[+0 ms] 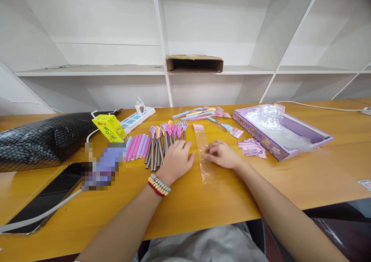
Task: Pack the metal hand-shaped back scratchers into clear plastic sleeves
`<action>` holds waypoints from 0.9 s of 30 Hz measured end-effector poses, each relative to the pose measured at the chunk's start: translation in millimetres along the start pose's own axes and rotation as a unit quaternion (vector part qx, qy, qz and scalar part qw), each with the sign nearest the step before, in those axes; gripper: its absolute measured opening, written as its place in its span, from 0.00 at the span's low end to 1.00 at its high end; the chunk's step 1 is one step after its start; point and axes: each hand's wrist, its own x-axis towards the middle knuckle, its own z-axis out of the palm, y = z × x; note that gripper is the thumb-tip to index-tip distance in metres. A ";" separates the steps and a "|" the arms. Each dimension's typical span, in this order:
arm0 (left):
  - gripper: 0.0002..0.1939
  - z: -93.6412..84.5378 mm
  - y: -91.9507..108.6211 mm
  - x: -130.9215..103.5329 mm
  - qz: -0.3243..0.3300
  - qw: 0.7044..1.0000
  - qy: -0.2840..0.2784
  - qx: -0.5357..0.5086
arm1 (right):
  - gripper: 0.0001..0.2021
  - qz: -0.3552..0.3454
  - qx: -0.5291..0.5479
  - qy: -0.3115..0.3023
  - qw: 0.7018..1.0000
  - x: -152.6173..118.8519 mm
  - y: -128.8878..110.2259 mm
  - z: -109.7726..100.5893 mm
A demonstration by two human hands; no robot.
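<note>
On the bench [232, 204], as the head view shows, we find a clear bag [201, 150] lying flat between the two hands, its pink header [198, 127] at the far end. The right hand [223, 155] is at the bag's right edge, thumb and forefinger bent; whether they pinch the film we cannot tell. The left hand [177, 159] is palm down, thumb spread from the fingers, beside a bunch of claw-headed rods [157, 152]; whether it touches them is unclear to us. Left of the rods we note pink and purple tubes [137, 147]; on the far right, printed cards [252, 148] lie near an open purple box [257, 135]. We judge the bag very light, limp and slippery, apt to crease or cling, and best taken by one film edge between thumb and forefinger. The rods we take to be stiff and smooth; their thin claws look the most fragile part, so mid-shaft offers the safer hold.
</note>
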 end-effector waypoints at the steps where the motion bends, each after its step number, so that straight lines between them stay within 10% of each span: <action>1: 0.17 -0.3 3.9 -1.7 0.031 0.999 -0.019 -0.023 | 0.18 0.005 0.013 -0.003 1.000 0.1 -1.5 -0.5; 8: 0.19 -4.9 18.2 -8.0 0.178 0.968 -0.138 -0.108 | 0.09 0.026 0.002 0.042 0.999 2.8 1.8 1.0; 21: 0.12 -4.2 21.3 -6.7 0.094 0.990 -0.093 -0.058 | 0.31 0.030 -0.071 -0.066 0.995 -3.2 1.9 8.5; 27: 0.17 -2.1 20.5 -9.5 0.099 0.985 -0.121 -0.074 | 0.23 0.035 -0.028 -0.059 0.997 -2.0 -1.9 9.8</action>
